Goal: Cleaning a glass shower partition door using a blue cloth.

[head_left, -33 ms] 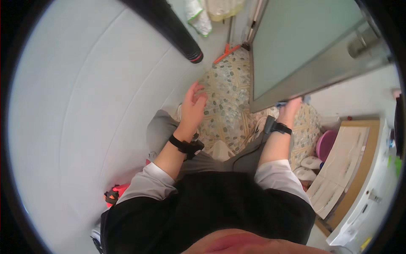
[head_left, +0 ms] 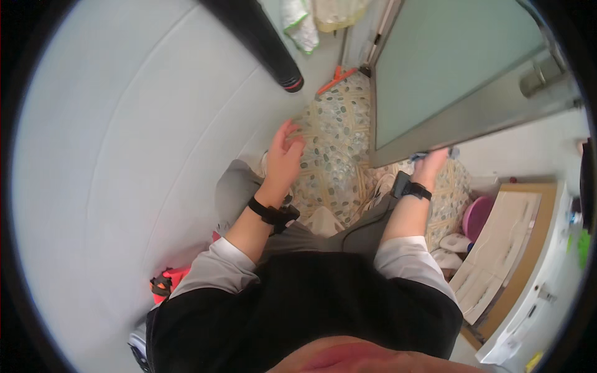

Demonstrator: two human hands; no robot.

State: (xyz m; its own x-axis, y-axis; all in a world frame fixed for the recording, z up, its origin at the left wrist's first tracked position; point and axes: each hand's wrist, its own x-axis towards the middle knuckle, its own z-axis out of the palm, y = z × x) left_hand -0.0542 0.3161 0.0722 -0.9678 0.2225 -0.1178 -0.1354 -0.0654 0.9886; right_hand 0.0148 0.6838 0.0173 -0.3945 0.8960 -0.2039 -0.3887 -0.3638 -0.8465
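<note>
My right hand (head_left: 431, 163) is closed on a grey-blue cloth (head_left: 453, 153), parts of which stick out on both sides of the fingers. It is at the lower edge of a frosted glass door (head_left: 457, 65) in a metal frame; whether the cloth presses on the frame is hard to tell. My left hand (head_left: 286, 156) hangs above the pebble-patterned floor (head_left: 339, 140), fingers apart and curled a little, with nothing in it. Both wrists wear black straps with small dark devices.
A black tube (head_left: 258, 43) slants in from above. Beyond it an orange floor squeegee (head_left: 337, 79) stands beneath hanging cloths (head_left: 303, 31). To the right are a cabinet (head_left: 497, 255), a purple basin (head_left: 477, 217) and white slippers (head_left: 449, 258). A white wall (head_left: 106, 155) runs along the left.
My right hand and the cloth sit very slightly further right and lower. The door and surroundings have shifted a little in the picture. My left hand looks unchanged.
</note>
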